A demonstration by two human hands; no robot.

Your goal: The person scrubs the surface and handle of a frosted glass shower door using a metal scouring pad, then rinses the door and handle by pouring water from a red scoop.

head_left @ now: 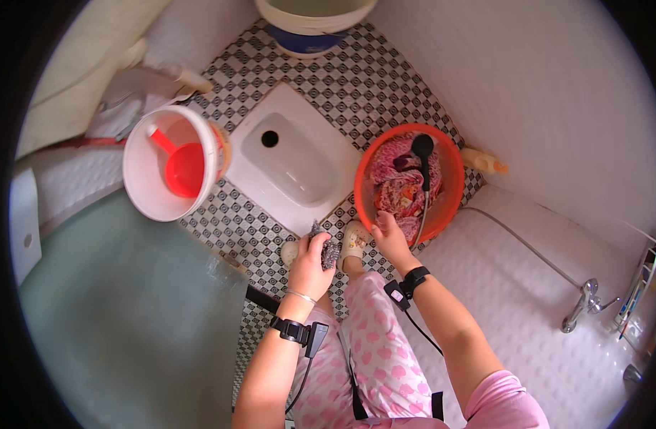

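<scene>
My left hand is closed around a dark grey scouring pad, which looks like steel wool and shows at the finger side. My right hand hovers by the near rim of an orange-red basin, loosely bent, with nothing seen in it. Pink patterned cloth fills the basin. On the cloth lies a black shower head, its hose hanging over the near rim. Between and beyond my hands is a white squat toilet set in the floor.
A white bucket at the left holds a red dipper. Another large bucket stands at the far wall. Water fills a tub at lower left. An orange-yellow bottle sits behind the basin. A metal tap is on the right wall.
</scene>
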